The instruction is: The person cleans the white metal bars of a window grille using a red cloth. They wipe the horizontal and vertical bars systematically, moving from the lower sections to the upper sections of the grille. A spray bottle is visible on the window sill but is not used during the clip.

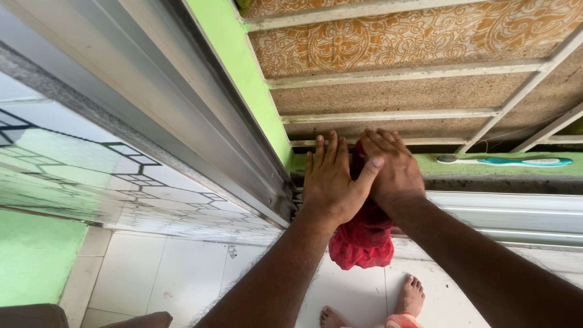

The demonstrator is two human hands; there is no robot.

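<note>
1. At the corner of the window sill, where the sliding frame (243, 164) meets the green ledge (486, 167), a red cloth (364, 234) is pressed into the track; its loose end hangs down towards the floor.
2. Left hand (331, 182): flat, fingers extended, gripping nothing, thumb resting across the right hand, apparently adding pressure.
3. Right hand (395, 170): palm down, covering the cloth's upper part; closure on it cannot be told.
4. A toothbrush (504, 161) lies on the ledge, well right, untouched.

Red cloth (363, 240), green ledge (486, 169), teal-white toothbrush (507, 161)
</note>
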